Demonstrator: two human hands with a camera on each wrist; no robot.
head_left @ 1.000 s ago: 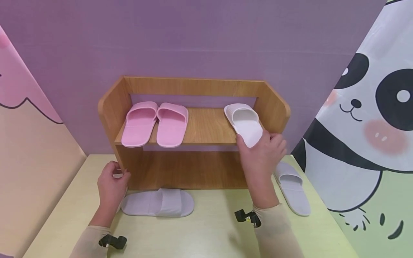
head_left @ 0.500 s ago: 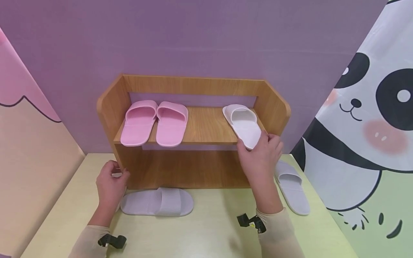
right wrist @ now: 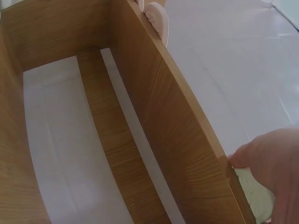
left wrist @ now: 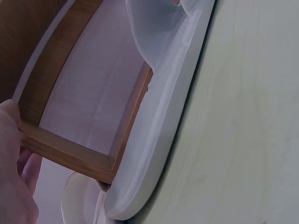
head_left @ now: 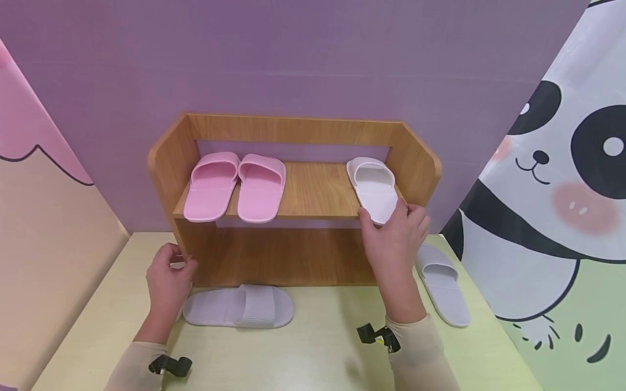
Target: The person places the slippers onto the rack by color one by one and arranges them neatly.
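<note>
A wooden two-tier shoe rack [head_left: 313,130] stands against the wall. On the right of its upper shelf lies a white slipper [head_left: 374,184], toe to the back. My right hand [head_left: 397,244] pinches the slipper's heel end at the shelf's front edge, thumb on the left and fingers on the right. With thumb and fingers my left hand [head_left: 168,279] grips the front edge of the rack's left side panel [left wrist: 65,149]. A pair of pink slippers [head_left: 211,190] sits side by side at the left of the upper shelf.
A pale slipper [head_left: 239,307] lies sideways before the rack, close to my left hand. Another pale slipper [head_left: 445,288] is right of the rack. One more pale slipper [left wrist: 77,198] shows behind the left panel, mostly hidden. Printed walls stand on both sides.
My right hand has shifted the white slipper slightly, first left and then back right, and it now points straighter to the back. My left hand keeps its grip on the rack.
</note>
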